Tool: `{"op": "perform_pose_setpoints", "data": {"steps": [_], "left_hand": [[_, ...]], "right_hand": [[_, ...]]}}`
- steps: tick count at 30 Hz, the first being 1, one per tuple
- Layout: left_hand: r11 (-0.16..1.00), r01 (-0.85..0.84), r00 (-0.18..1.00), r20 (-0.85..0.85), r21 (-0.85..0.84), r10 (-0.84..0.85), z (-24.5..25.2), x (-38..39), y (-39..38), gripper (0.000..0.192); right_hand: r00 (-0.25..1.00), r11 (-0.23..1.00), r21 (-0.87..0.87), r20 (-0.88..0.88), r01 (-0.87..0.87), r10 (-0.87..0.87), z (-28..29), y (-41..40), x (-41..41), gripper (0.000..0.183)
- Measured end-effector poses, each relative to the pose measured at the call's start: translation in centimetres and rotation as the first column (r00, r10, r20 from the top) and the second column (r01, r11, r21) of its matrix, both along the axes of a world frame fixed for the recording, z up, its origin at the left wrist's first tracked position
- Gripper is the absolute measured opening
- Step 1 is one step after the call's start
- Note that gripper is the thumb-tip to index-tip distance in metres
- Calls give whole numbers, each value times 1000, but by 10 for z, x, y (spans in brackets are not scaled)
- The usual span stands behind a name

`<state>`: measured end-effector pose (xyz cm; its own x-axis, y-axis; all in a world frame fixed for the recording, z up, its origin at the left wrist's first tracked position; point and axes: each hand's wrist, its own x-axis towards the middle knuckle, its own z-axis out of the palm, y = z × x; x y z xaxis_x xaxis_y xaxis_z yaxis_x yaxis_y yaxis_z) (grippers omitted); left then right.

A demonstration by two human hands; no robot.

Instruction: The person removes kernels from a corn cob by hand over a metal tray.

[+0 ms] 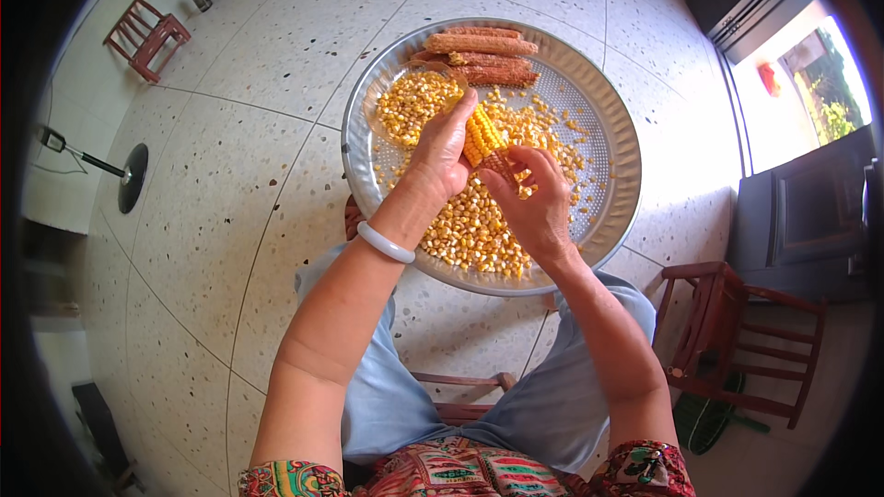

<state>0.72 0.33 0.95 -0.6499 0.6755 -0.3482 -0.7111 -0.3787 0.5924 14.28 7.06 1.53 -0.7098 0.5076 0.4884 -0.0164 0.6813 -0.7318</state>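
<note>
My left hand (445,145) is closed around a yellow ear of corn (483,136), its thumb lying along the upper side. The ear's lower end is bare reddish cob. At that end my right hand (535,186) has thumb and fingers bent about the cob; whether they grip it or only touch it is unclear. Both hands are over a wide round perforated metal tray (621,172) in front of my knees. Loose corn kernels (476,231) lie across the tray. A clear bowl of kernels (414,107) sits at its upper left, and several stripped cobs (483,45) lie along the far side.
A red wooden chair (718,331) stands close at the right, with a green woven object (708,414) beneath it. Farther off at the left are a small wooden chair (148,41) and a stand with a round black base (132,178). An open doorway is at the right.
</note>
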Motion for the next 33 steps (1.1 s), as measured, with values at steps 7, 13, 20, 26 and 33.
{"op": "perform_pose_setpoints", "data": {"steps": [7,13,20,26,33], "left_hand": [[999,-44,999,-26,3,44,4,6,1,24],[998,-23,998,-62,-66,19,5,4,-2,25],[998,-4,997,-76,-62,0,2,2,0,30],[999,25,1000,16,-41,-25,14,6,-1,32],[999,33,999,8,-19,-33,12,4,-3,33]], "right_hand": [[1000,1000,9,-13,11,-11,2,1,0,28],[998,909,-414,26,-44,61,-3,3,-1,20],[992,634,-769,-4,-83,125,-7,8,-1,20],[998,844,-537,-46,16,-49,-12,14,1,26],[995,971,-229,60,-63,79,-3,3,2,37]]}}
